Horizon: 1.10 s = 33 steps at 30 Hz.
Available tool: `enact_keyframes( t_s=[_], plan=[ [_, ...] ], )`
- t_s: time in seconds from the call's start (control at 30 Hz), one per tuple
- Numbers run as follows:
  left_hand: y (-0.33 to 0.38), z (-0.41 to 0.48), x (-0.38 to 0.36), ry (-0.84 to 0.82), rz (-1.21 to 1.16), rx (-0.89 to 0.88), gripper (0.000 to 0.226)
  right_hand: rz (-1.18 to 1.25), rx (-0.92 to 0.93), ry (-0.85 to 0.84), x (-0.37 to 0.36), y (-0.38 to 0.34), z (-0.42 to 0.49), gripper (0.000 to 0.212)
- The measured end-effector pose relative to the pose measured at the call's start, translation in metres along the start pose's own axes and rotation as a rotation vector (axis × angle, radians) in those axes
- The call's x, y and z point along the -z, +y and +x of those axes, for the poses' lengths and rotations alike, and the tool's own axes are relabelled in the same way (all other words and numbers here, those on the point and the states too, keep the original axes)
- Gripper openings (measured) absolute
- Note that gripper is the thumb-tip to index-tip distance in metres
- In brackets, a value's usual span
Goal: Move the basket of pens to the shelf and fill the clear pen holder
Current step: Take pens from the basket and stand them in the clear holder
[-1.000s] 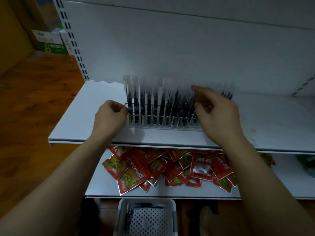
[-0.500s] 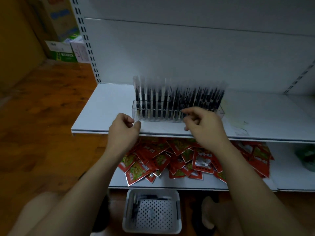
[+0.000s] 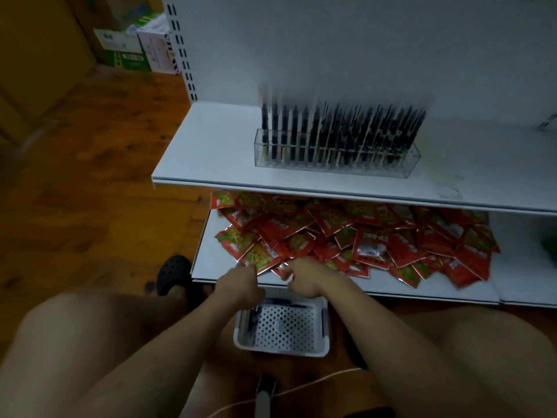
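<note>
The clear pen holder [image 3: 336,159] stands on the upper white shelf [image 3: 211,164], packed with several upright black pens [image 3: 340,131]. Nothing touches it. Below, on the wooden floor between my knees, sits the white perforated basket [image 3: 312,348], with a few dark pens [image 3: 251,322] along its left side. My left hand [image 3: 241,285] and my right hand [image 3: 304,277] hover close together over the basket's far rim, in front of the lower shelf's edge. The fingers of both hands are curled, and I see nothing in them.
Several red snack packets [image 3: 361,236] lie heaped on the lower shelf [image 3: 422,289]. A black clog [image 3: 173,274] is on the floor to the left. Cardboard boxes [image 3: 129,49] stand at the back left. A white cable [image 3: 301,387] runs across the floor near me.
Both hands have left the pen holder on the upper shelf and dropped to just above the basket on the floor. My view has pulled back and lower.
</note>
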<state>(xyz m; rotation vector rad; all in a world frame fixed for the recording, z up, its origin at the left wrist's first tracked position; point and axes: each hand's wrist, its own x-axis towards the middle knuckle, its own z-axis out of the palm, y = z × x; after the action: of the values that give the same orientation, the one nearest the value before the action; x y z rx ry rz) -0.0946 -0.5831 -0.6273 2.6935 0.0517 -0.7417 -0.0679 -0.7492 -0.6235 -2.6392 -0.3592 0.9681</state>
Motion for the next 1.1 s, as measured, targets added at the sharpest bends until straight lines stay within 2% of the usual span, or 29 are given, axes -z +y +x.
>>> enact_keyframes(
  t_s=[0.13, 0.23, 0.4, 0.47, 0.57, 0.67, 0.8, 0.93, 1.1],
  plan=[
    [-0.018, 0.013, -0.055, -0.103, -0.112, 0.145, 0.038, -0.109, -0.149, -0.201, -0.059, 0.032, 0.024, 0.032],
    [-0.034, 0.019, -0.096, -0.192, -0.185, 0.227, 0.043, -0.091, -0.243, -0.309, -0.093, 0.062, 0.034, 0.025],
    [-0.058, 0.039, -0.104, -0.241, -0.307, 0.369, 0.044, -0.029, -0.238, -0.317, -0.132, 0.075, 0.066, 0.039],
    [-0.065, 0.052, -0.103, -0.24, -0.396, 0.401, 0.034, 0.01, -0.208, -0.315, -0.144, 0.073, 0.084, 0.038],
    [-0.068, 0.064, -0.105, -0.223, -0.492, 0.414, 0.007, -0.022, -0.209, -0.286, -0.159, 0.077, 0.108, 0.045],
    [-0.07, 0.076, -0.115, -0.208, -0.631, 0.458, 0.01, -0.074, -0.235, -0.266, -0.167, 0.086, 0.126, 0.054],
    [-0.072, 0.08, -0.128, -0.183, -0.766, 0.529, 0.028, -0.104, -0.25, -0.269, -0.179, 0.095, 0.13, 0.046],
    [-0.078, 0.074, -0.132, -0.188, -0.809, 0.574, 0.02, -0.117, -0.246, -0.233, -0.188, 0.087, 0.122, 0.038],
    [-0.074, 0.071, -0.129, -0.148, -0.837, 0.535, 0.008, -0.061, -0.283, -0.133, -0.198, 0.078, 0.115, 0.035]
  ],
)
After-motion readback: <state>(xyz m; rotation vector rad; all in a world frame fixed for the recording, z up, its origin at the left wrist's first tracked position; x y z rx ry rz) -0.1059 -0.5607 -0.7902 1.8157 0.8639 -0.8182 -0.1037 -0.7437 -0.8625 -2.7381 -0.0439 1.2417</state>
